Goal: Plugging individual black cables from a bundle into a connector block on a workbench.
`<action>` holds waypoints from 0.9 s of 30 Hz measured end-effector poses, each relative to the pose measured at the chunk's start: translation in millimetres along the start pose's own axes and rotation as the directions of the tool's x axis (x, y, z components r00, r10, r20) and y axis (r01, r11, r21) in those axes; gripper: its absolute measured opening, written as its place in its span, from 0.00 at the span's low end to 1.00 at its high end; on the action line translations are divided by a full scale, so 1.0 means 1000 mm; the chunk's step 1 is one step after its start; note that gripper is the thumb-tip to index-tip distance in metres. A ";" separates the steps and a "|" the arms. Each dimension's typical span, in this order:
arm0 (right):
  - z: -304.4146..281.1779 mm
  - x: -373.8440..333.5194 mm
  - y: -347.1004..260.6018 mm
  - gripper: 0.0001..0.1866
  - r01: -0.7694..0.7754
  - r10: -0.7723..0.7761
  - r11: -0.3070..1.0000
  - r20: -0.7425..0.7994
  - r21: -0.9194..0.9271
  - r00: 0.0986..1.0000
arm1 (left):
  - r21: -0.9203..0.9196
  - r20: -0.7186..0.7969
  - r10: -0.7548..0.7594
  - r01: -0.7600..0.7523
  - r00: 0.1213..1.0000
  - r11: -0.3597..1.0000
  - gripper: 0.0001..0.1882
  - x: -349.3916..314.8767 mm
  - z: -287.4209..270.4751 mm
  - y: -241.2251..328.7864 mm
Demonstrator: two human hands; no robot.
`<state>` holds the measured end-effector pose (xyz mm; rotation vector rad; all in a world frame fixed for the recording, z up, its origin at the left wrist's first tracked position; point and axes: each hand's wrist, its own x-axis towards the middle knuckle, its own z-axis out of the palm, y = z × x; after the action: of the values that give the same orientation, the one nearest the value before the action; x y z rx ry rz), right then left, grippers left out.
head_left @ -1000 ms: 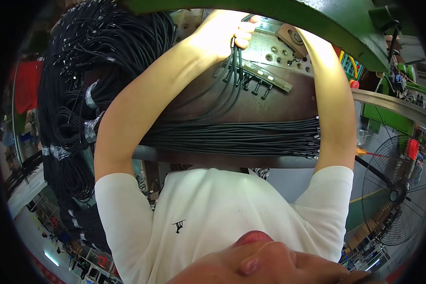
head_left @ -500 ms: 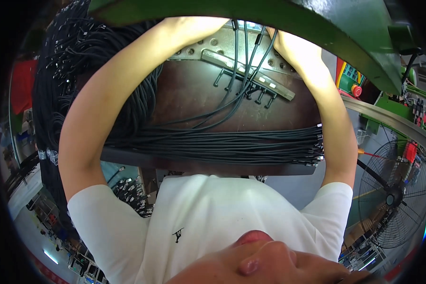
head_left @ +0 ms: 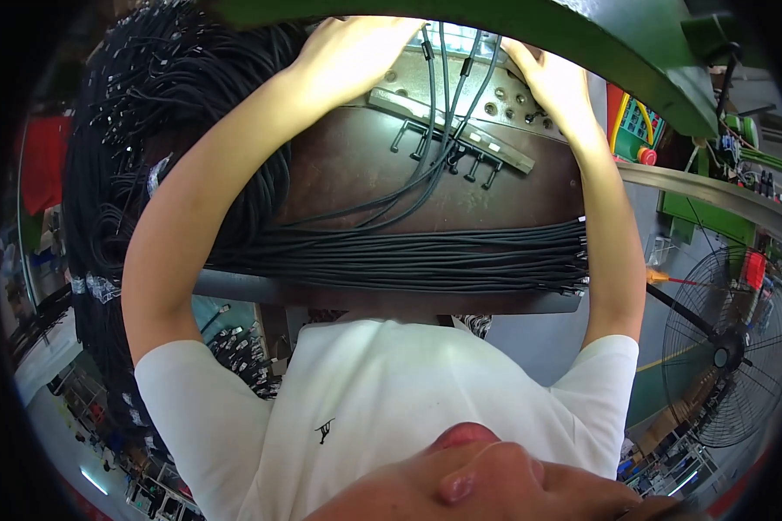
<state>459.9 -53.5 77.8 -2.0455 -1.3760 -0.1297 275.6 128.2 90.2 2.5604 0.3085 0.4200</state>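
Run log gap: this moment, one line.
left bare hand: beside slim black cables, grip unclear; right bare hand: beside cables, grip unclear; straight grey bar: under cables

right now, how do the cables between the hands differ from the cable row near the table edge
The upper cables are few; the cable row has many. The upper cables bend and cross; the cable row lies nearly straight, side by side. Both are dark and slim.
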 end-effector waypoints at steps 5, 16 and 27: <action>-0.092 -0.175 -0.028 0.12 -0.006 0.070 0.985 -0.362 0.175 0.930 | -0.518 0.439 0.008 0.247 0.898 0.819 0.25 -0.123 -0.081 0.065; 0.003 -0.407 -0.039 0.27 -0.839 0.838 0.432 0.197 0.331 0.509 | 0.295 0.309 -0.521 0.440 0.796 0.848 0.15 -0.332 0.032 0.018; -0.005 -0.393 -0.040 0.20 -0.651 0.658 0.744 0.008 0.153 0.753 | 0.337 0.310 -0.631 0.538 0.711 0.773 0.20 -0.336 0.044 0.013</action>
<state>253.7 -358.1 -67.1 -2.2546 -0.5399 0.2277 -18.5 -2.8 -17.1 2.4885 1.0264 -0.4173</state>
